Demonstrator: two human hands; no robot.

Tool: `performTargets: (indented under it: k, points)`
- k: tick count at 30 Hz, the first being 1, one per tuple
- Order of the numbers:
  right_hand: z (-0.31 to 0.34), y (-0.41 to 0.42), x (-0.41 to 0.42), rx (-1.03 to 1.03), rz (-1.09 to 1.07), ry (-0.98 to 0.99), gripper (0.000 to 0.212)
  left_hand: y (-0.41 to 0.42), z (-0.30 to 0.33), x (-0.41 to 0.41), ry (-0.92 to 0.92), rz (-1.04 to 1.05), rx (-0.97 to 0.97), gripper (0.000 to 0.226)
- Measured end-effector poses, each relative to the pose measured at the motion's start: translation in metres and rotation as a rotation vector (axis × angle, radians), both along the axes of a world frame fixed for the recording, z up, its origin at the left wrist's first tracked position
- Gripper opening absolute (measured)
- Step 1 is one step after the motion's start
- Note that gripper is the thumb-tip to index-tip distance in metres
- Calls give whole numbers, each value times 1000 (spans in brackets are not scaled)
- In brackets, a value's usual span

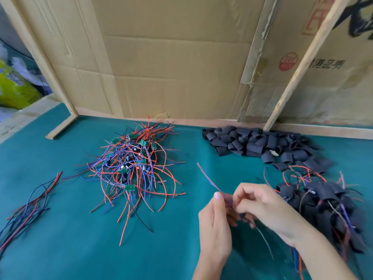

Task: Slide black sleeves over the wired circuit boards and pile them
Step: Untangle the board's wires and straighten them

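Note:
A tangle of small green circuit boards with red, blue and black wires (131,166) lies mid-table on the green cloth. Empty black sleeves (260,146) are heaped at the back right. Sleeved boards (323,205) are piled at the right. Both hands meet in front of that pile. My left hand (215,221) pinches the wires of one board; a thin red-and-blue wire (207,178) sticks up and left from it. My right hand (262,207) grips the same piece from the right with curled fingers. The board itself is hidden between the fingers.
A loose bundle of red and black wires (30,203) lies at the left edge. Cardboard walls (171,67) and wooden strips (298,71) close off the back of the table. A yellow-green package (14,85) sits beyond the left corner.

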State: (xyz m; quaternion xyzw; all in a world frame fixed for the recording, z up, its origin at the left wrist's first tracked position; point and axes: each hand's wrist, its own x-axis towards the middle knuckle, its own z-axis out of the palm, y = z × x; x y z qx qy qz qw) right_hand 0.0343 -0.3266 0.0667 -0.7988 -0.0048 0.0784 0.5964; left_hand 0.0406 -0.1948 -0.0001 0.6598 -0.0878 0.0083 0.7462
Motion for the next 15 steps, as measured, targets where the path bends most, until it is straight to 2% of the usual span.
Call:
performTargets:
  k: [4, 7, 9, 11, 13, 15]
  points:
    - [-1, -10, -1, -123, 111, 75, 11, -2, 2, -1, -59, 80, 140, 43]
    - [12, -22, 14, -286, 185, 99, 25, -3, -2, 1, -33, 82, 129, 40]
    - [14, -30, 35, -373, -3, 3, 23, -4, -2, 1, 10, 68, 117, 37]
    - [12, -37, 67, -557, -231, -125, 7, -6, -1, 1, 35, 83, 115, 35]
    - [7, -44, 100, -816, -298, -130, 24, -7, 1, 0, 57, 94, 112, 33]
    - [-1, -48, 127, -975, -270, -33, 41, -7, 3, -1, 70, 96, 106, 31]
